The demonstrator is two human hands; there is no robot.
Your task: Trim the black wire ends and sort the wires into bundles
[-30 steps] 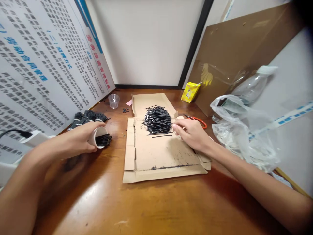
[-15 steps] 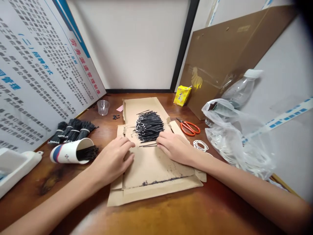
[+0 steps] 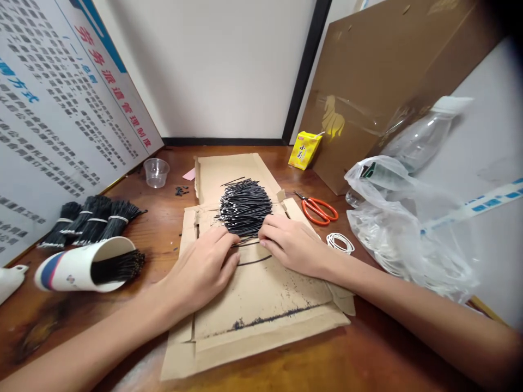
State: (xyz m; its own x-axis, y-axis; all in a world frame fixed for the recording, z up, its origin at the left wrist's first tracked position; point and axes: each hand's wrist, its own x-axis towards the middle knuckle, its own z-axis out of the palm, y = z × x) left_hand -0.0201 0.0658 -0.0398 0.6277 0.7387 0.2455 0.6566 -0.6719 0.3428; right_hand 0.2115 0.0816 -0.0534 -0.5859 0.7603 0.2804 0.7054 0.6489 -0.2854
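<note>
A heap of thin black wires [image 3: 244, 206] lies on a flattened cardboard sheet [image 3: 261, 305] on the wooden table. My left hand [image 3: 204, 267] rests palm down at the heap's near left edge, fingers stretched over a few loose wires. My right hand [image 3: 288, 243] lies at the heap's near right edge, fingers curled onto the same wires. A white paper cup [image 3: 77, 268] lies on its side at the left, with black wires sticking out of its mouth.
Tied bundles of black wires [image 3: 92, 220] lie by a printed board at the left. A clear plastic cup [image 3: 156, 172], a yellow packet [image 3: 304, 150], orange scissors [image 3: 318, 208], white rubber bands [image 3: 340, 242], a plastic bag [image 3: 404, 223] and a bottle [image 3: 425, 136] surround the sheet.
My left hand let go of the paper cup, which now lies on the table, and came to the wire heap. Both hands now press at its near edge.
</note>
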